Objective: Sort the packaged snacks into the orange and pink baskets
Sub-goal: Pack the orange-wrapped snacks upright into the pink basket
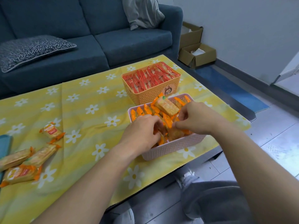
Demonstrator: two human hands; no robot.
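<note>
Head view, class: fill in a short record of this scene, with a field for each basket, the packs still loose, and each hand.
orange basket: far one, full of red-wrapped packs
pink basket: nearer, beside the orange one, holds orange-wrapped packs
loose packs: several, orange-wrapped, at the left on the tablecloth
left hand: in the pink basket, fingers curled round packs
right hand: over the pink basket, fingers curled at the packs; grip unclear
</note>
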